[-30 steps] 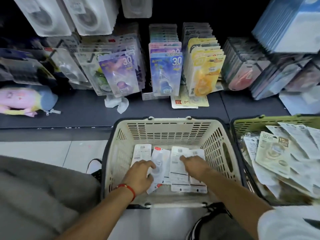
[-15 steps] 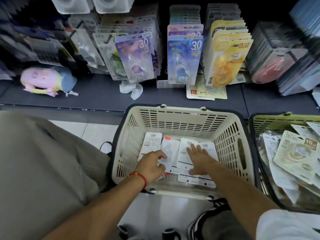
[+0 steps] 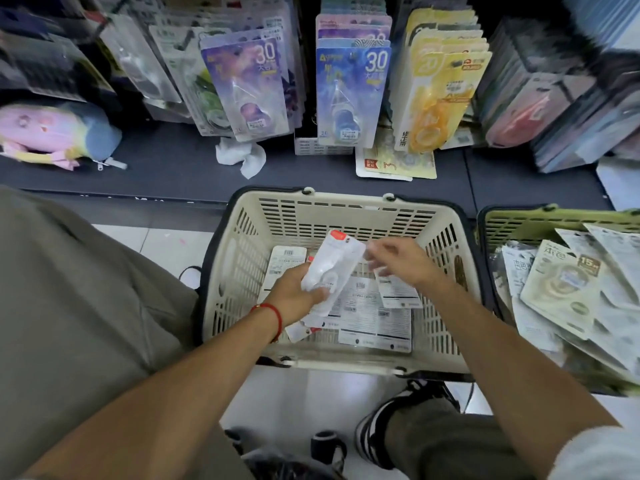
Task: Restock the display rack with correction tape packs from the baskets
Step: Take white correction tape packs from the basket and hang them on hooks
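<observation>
Correction tape pack (image 3: 330, 268), one, in left grip (image 3: 294, 292); right grip (image 3: 405, 263) blurred, state unclear; two baskets (image 3: 235, 271).

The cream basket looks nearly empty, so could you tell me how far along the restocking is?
Done: the rack already holds full rows of packs. In hand: the left hand grips one white pack lifted above the cream basket; the right hand hovers beside it, blurred. Left: a few packs lie face down in that basket, and the green basket is still piled.
</observation>
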Demonstrator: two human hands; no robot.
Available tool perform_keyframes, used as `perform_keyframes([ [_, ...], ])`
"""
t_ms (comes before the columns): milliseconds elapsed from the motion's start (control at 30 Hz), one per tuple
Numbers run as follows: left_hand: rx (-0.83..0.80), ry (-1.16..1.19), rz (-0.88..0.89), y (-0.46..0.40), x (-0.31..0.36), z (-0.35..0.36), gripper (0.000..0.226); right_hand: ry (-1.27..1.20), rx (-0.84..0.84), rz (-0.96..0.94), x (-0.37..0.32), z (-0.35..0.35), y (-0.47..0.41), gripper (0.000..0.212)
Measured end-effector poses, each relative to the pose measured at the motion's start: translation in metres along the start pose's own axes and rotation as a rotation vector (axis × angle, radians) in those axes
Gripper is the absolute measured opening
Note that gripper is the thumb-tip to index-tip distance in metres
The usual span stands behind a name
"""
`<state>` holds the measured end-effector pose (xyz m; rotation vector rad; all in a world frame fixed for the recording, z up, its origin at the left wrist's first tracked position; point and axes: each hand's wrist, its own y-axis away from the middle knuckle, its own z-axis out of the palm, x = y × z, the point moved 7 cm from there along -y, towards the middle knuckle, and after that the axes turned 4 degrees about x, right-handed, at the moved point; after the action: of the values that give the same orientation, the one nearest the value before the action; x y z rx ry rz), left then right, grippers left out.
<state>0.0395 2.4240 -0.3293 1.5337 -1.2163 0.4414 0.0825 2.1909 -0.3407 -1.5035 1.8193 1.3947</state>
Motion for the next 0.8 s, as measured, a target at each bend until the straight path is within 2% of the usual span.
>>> perform_keyframes([
  [33,0.029,0.029,-0.036,0.001,-0.006,-0.004,0.034,0.374,0.015,0.020,0.018,0.003,-0.001,0.041],
  [67,0.055,0.074,-0.078,0.001,-0.012,-0.009,0.034,0.729,-0.053,0.059,0.040,0.012,0.000,0.060],
  [100,0.071,0.124,-0.125,0.001,-0.019,-0.013,0.034,0.965,-0.132,0.094,0.061,0.022,0.004,0.080],
  [167,0.072,0.202,-0.195,0.003,-0.030,-0.019,0.034,1.147,-0.226,0.140,0.091,0.037,0.011,0.111],
  [200,0.067,0.233,-0.213,0.005,-0.032,-0.022,0.034,1.181,-0.242,0.133,0.099,0.041,0.011,0.120],
  [267,0.071,0.293,-0.227,0.005,-0.035,-0.028,0.034,1.219,-0.217,0.091,0.097,0.037,0.007,0.116],
  [367,0.097,0.331,-0.234,0.005,-0.036,-0.033,0.036,1.129,-0.118,0.019,0.074,0.018,0.003,0.079],
  [467,0.136,0.369,-0.246,0.003,-0.034,-0.034,0.035,0.846,0.026,0.013,0.042,-0.007,0.001,0.034],
  [567,0.170,0.380,-0.248,0.001,-0.030,-0.035,0.035,0.527,0.147,-0.008,0.000,-0.036,-0.001,0.010],
  [600,0.171,0.386,-0.249,0.001,-0.027,-0.035,0.035,0.367,0.126,-0.030,-0.015,-0.040,0.001,0.006],
  [667,0.111,0.433,-0.227,0.003,-0.021,-0.030,0.031,0.108,-0.019,-0.060,-0.042,-0.032,0.008,0.012],
  [733,-0.045,0.515,-0.211,0.008,-0.014,-0.018,0.033,0.012,-0.131,-0.065,-0.059,-0.008,0.012,0.018],
  [800,-0.177,0.493,-0.182,0.012,-0.012,-0.007,0.046,-0.013,-0.091,-0.076,-0.063,0.011,0.006,0.028],
])
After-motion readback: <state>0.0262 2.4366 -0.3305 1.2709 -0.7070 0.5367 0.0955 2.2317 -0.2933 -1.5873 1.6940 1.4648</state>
